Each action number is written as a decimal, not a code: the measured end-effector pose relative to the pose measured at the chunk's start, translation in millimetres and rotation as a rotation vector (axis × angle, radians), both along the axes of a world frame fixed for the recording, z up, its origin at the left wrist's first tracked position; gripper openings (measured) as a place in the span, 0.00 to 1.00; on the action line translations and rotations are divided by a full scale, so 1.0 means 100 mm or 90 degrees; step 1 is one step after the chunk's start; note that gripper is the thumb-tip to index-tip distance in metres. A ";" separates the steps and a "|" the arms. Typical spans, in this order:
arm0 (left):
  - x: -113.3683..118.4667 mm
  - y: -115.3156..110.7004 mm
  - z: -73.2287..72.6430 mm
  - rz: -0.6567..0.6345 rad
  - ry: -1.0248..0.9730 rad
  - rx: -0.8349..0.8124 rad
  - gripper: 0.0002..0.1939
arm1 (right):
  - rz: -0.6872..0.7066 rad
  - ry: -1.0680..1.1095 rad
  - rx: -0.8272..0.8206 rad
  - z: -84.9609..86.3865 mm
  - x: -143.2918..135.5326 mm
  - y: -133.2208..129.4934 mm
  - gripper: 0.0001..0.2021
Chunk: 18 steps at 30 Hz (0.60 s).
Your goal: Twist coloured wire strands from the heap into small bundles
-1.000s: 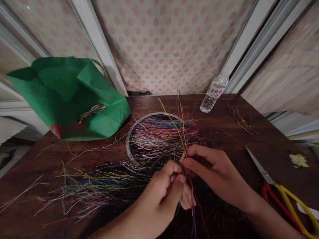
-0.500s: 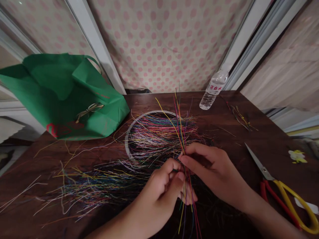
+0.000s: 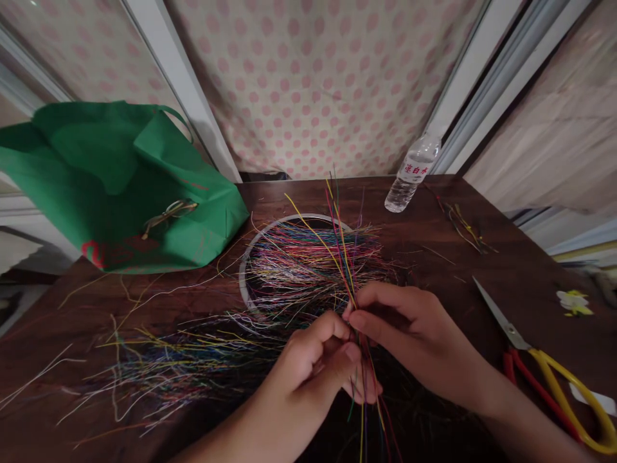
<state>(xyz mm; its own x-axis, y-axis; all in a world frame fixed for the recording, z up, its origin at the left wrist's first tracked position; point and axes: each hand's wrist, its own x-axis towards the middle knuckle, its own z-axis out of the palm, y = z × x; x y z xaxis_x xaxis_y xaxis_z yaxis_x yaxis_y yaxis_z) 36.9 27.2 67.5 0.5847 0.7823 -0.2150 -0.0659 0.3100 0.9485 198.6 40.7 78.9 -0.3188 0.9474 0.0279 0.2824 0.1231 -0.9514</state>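
A thin bunch of coloured wires [image 3: 343,247] stands roughly upright between my hands, its ends fanned out above and below them. My left hand [image 3: 318,366] is closed around the lower part of the bunch. Just above it, my right hand [image 3: 395,318] pinches the same wires between thumb and fingers. Behind them, a dense heap of coloured wires [image 3: 308,257] lies across a round grey-rimmed tray [image 3: 244,276]. Another loose pile of wires [image 3: 193,360] spreads out to the left of my left hand.
A green bag [image 3: 193,212] with twisted wire on it sits at the left. Back right stands a water bottle [image 3: 413,172], near a small wire bundle [image 3: 463,225]. Open scissors [image 3: 518,337] and a yellow-white flower [image 3: 574,302] lie at the right on the dark table [image 3: 419,238].
The upper ends of the held wires have tilted left and the lower ends have swung slightly right. Both hands keep their hold, almost in place.
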 end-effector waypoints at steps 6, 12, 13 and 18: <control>-0.01 0.01 0.01 -0.009 -0.012 0.011 0.09 | 0.009 0.025 -0.024 -0.01 0.01 0.00 0.08; 0.00 0.02 0.00 -0.007 -0.013 0.016 0.09 | 0.003 0.028 -0.014 -0.01 0.01 0.01 0.08; 0.00 0.02 0.00 -0.004 -0.010 0.016 0.10 | 0.004 0.030 -0.014 0.00 0.01 0.01 0.08; -0.02 0.01 -0.01 0.004 -0.003 0.020 0.10 | 0.000 0.032 -0.019 0.01 0.01 0.00 0.08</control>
<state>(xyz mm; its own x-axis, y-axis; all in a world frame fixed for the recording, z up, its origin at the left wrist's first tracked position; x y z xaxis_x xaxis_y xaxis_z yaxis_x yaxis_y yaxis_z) 35.3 27.8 66.5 0.5808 0.7922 -0.1874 -0.0723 0.2796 0.9574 199.6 40.6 79.5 -0.3174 0.9482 0.0151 0.2345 0.0939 -0.9676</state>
